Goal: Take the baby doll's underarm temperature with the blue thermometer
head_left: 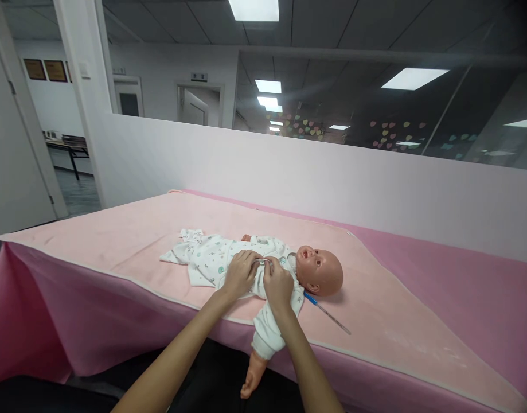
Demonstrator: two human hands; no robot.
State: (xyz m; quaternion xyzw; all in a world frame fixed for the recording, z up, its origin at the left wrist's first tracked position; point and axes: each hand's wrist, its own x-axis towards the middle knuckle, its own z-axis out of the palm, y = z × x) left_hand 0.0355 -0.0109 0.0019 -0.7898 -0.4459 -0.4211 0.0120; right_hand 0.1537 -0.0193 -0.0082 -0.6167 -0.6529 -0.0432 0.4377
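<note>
A baby doll [321, 272] lies on its back with its head to the right. It wears a white printed baby top [272, 248] and matching trousers [203, 252]. Over the doll's chest, my left hand [241, 272] and my right hand [278, 281] pinch the edge of the top between closed fingers, close together. What exactly sits at the fingertips is small and partly hidden. One sleeved doll arm [254, 373] hangs over the table's near edge, below my right forearm. Beside the doll's shoulder lies a thin glass stick with a blue end [310, 298], which looks like a thermometer.
A peach mat [129, 229] covers the table over a pink cloth [473, 275]. Behind it runs a white half-wall [332, 178] with glass above. A door [18, 143] stands at the left.
</note>
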